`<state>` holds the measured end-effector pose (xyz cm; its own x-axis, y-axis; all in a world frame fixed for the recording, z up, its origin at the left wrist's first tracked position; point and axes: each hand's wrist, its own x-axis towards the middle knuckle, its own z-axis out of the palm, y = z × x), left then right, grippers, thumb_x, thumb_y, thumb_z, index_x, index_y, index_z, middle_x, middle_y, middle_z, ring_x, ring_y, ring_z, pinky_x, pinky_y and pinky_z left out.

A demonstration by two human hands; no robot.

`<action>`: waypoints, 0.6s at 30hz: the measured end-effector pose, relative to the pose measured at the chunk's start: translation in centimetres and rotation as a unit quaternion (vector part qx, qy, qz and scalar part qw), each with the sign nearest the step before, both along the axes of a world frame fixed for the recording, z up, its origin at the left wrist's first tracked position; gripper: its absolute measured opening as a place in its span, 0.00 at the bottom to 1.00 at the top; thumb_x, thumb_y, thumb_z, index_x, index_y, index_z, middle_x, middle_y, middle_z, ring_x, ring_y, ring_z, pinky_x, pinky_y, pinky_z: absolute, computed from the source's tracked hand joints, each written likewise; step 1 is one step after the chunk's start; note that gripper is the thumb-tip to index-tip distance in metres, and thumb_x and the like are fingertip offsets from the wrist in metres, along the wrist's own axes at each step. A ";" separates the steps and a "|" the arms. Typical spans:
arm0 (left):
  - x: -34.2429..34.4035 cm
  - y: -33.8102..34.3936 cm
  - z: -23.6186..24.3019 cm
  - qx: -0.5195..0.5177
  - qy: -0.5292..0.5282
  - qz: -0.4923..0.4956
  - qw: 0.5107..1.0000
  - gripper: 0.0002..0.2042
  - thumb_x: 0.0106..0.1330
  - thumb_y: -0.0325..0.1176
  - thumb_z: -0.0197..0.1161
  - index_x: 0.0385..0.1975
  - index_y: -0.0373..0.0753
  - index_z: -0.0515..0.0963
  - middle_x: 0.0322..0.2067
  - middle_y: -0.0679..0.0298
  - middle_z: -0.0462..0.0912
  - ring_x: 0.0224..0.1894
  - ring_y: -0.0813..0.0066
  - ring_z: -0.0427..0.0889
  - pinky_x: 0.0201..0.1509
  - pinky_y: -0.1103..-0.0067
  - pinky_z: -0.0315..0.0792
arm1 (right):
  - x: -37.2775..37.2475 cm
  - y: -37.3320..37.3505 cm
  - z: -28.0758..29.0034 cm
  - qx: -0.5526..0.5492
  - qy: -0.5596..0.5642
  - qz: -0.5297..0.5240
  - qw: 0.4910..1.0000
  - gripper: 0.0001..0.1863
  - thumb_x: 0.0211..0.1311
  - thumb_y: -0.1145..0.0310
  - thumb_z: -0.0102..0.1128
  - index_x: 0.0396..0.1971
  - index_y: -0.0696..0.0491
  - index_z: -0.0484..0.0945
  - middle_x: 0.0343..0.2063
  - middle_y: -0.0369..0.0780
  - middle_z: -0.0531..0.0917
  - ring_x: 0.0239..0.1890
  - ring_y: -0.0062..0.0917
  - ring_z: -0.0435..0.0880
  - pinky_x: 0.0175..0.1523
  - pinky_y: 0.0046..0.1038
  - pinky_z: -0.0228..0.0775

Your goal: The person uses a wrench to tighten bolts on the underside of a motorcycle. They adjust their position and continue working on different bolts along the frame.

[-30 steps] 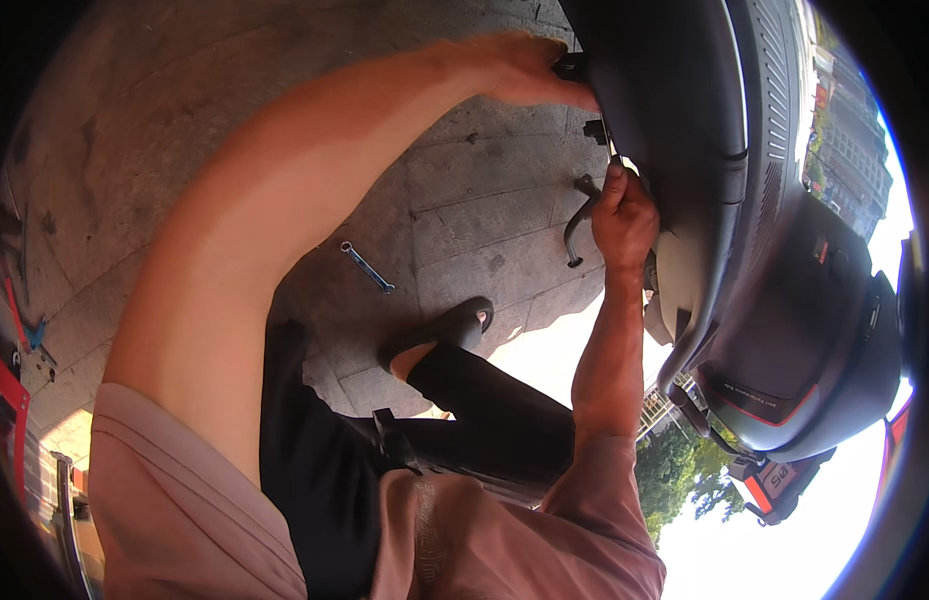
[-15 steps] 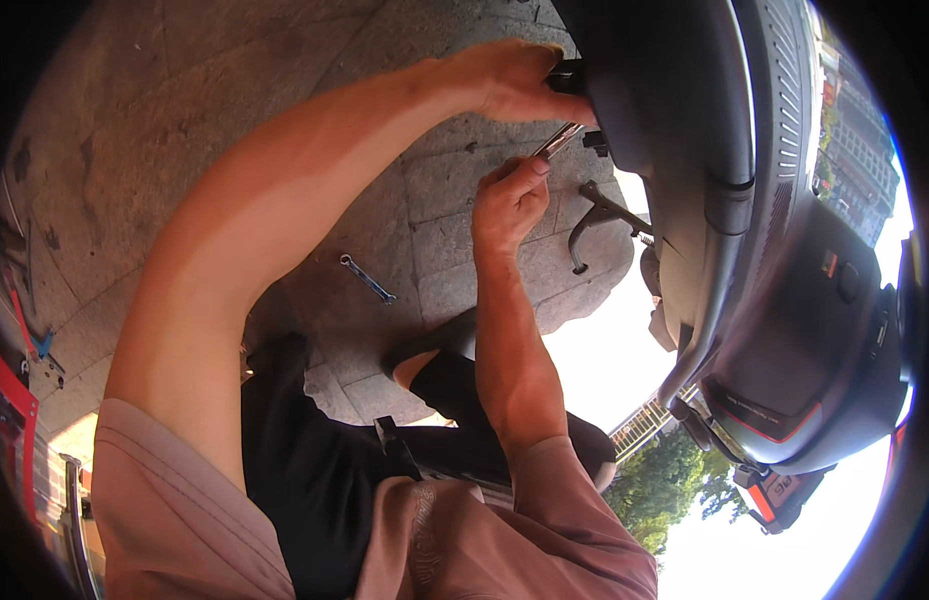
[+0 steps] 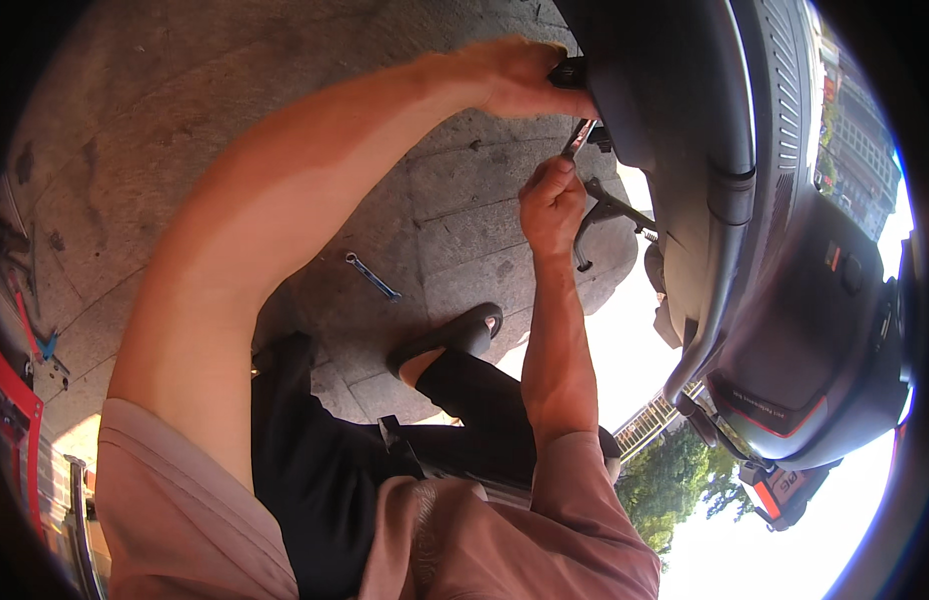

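Observation:
My right hand (image 3: 553, 208) is closed in a fist around the shaft of a silver wrench (image 3: 579, 139). The wrench's far end reaches up to the lower edge of a dark scooter (image 3: 675, 90), where it goes out of sight. Just above, my left hand (image 3: 520, 82) is curled at the same edge, its thumb pointing at the bodywork. A black part (image 3: 568, 72) shows between its thumb and bent fingers; most fingertips are hidden, and what they grip cannot be made out. On the paving below lies a second wrench (image 3: 373, 277), apart from both hands.
A black stand (image 3: 610, 205) juts out from the scooter, right of my right hand. My foot in a dark slipper (image 3: 450, 338) rests on the paving (image 3: 375, 225). At the far left are a red metal frame (image 3: 20, 425) and several scattered tools, one with a blue part (image 3: 48, 346).
My right hand has moved right, and the wrench in it now stands steeper against the scooter's edge. My left hand has hardly moved. More of the slipper shows.

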<state>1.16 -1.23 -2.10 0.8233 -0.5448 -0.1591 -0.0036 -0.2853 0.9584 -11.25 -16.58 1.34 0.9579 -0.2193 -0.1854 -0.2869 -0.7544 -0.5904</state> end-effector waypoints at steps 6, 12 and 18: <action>-0.3 -0.2 0.3 -0.009 -0.006 0.021 1.000 0.45 0.47 0.79 0.53 0.36 0.32 0.78 0.29 0.55 0.82 0.38 0.60 0.83 0.41 0.70 0.76 | 2.0 -4.4 9.1 -0.267 0.002 0.168 0.949 0.20 0.71 0.57 0.46 0.27 0.55 0.79 0.18 0.48 0.78 0.24 0.46 0.81 0.29 0.40 0.70; -0.7 -0.3 -0.1 -0.012 -0.047 0.048 0.998 0.44 0.47 0.77 0.56 0.36 0.32 0.79 0.26 0.56 0.81 0.35 0.61 0.83 0.40 0.71 0.76 | 0.7 -4.7 2.9 -0.173 -0.149 0.148 0.962 0.20 0.71 0.59 0.45 0.22 0.56 0.74 0.13 0.45 0.74 0.17 0.44 0.76 0.23 0.37 0.65; -0.3 -0.3 -0.4 -0.045 -0.043 0.038 0.997 0.42 0.46 0.76 0.57 0.31 0.31 0.79 0.26 0.54 0.81 0.32 0.60 0.83 0.37 0.70 0.76 | -0.5 -1.2 -0.5 -0.052 -0.145 0.029 0.988 0.24 0.72 0.58 0.42 0.17 0.56 0.70 0.11 0.41 0.72 0.14 0.33 0.73 0.22 0.34 0.63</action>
